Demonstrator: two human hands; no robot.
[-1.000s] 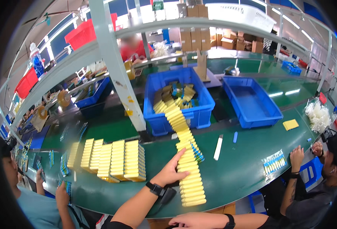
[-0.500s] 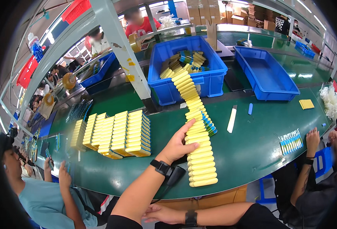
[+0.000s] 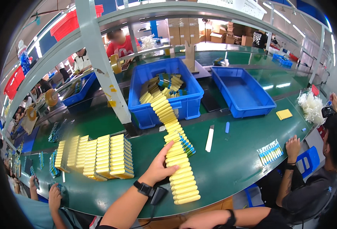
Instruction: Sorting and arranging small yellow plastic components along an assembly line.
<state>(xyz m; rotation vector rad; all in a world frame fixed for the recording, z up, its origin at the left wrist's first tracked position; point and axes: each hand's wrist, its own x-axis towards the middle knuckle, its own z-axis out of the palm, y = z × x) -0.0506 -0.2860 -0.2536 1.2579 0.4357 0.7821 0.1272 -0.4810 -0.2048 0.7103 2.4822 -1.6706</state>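
Note:
A long leaning row of yellow packs [image 3: 176, 152] runs from a blue bin [image 3: 191, 105] down the green table [image 3: 233, 171] toward its front edge. My left hand [image 3: 159, 168], with a black watch on the wrist, lies flat against the left side of this row near its lower end, fingers stretched out over the packs. My right hand [image 3: 191, 223] shows only in part at the bottom edge, below the table's front, with a dark band on its wrist. Whether it holds anything is hidden.
Blocks of stacked yellow packs [image 3: 99, 156] stand to the left. An empty blue bin [image 3: 241, 91] sits at the back right, and a grey post [image 3: 103, 72] rises beside the filled one. A white strip [image 3: 209, 138] lies right of the row. Co-workers' hands [image 3: 292, 147] [image 3: 54, 192] rest on both sides.
My left hand stays pressed on the side of the yellow row, shifting slightly along it. The view has swung a little. My right hand remains at the bottom edge.

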